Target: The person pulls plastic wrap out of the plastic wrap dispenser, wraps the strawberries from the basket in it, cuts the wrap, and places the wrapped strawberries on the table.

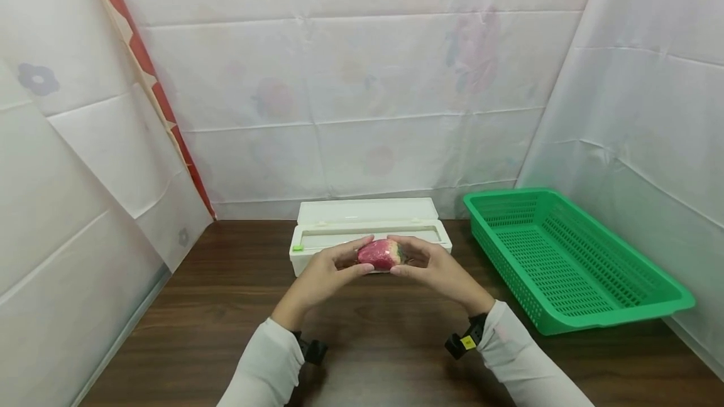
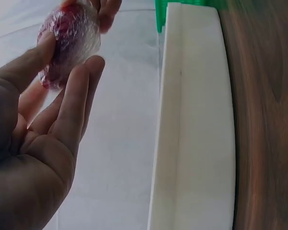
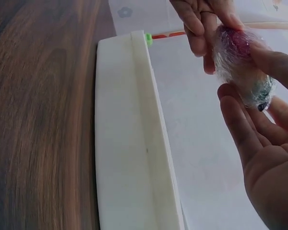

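A pink-red fruit (image 1: 380,254), pale and greenish at its right end, is held up between both hands in front of a long white box (image 1: 334,235). Clear, crinkled plastic film (image 3: 230,62) covers it in the wrist views. My left hand (image 1: 326,269) grips its red end between thumb and fingers. On the pale end, my right hand (image 1: 438,267) pinches with thumb and fingertips. The box's lid (image 1: 367,209) is raised at the back, and a small green piece (image 1: 298,248) sits at its left end. The fruit's exact kind is unclear.
To the right stands a green plastic basket (image 1: 545,275) with slotted sides. Everything rests on a dark brown wooden table (image 1: 226,306). Pale patterned sheeting (image 1: 362,86) hangs behind and on both sides.
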Available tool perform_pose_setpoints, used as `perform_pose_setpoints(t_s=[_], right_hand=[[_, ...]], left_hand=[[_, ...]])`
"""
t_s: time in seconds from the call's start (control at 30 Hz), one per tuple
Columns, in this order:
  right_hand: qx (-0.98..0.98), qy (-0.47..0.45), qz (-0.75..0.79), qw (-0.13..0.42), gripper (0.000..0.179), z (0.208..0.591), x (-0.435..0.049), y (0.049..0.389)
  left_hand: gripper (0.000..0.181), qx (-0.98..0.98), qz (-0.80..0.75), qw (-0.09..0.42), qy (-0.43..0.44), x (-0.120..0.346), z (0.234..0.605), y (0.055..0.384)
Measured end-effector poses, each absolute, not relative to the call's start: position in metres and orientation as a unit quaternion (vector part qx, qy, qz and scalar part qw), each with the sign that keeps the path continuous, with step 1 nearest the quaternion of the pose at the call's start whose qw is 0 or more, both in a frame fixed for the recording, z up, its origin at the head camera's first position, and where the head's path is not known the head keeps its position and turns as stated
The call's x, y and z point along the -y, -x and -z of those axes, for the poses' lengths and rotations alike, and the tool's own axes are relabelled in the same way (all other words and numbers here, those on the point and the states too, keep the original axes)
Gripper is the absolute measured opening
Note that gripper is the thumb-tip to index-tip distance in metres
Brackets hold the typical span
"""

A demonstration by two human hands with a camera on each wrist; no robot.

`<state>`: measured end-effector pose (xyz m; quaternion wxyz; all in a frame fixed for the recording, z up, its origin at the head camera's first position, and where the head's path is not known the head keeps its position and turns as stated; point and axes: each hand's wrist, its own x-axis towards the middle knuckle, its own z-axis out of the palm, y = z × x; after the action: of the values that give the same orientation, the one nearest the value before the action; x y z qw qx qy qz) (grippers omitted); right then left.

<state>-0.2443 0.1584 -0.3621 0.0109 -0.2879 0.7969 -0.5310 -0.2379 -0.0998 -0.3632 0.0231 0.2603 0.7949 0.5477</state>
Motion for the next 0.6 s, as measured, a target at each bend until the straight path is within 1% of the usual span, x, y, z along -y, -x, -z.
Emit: perform_pose_setpoints(t_s=[0.2,0.4,0.6], right_hand=[[-0.789,0.300,0.536,0.001,0.059,0.3630,-0.1574,0.2439],[-0.809,0.286,0.513,0.020,0.065,0.3643,-0.1614,0.2410],[-0.821,0.272,0.501,0.037,0.069,0.3649,-0.1598,0.2384]], left_hand=[[0.060,-0.808,-0.535,0.019,-0.246,0.0994,0.3629,0.2363],[0.054,-0.821,-0.515,0.021,-0.248,0.0992,0.3646,0.2386],[0.055,-0.816,-0.519,0.024,-0.254,0.0990,0.3666,0.2393]])
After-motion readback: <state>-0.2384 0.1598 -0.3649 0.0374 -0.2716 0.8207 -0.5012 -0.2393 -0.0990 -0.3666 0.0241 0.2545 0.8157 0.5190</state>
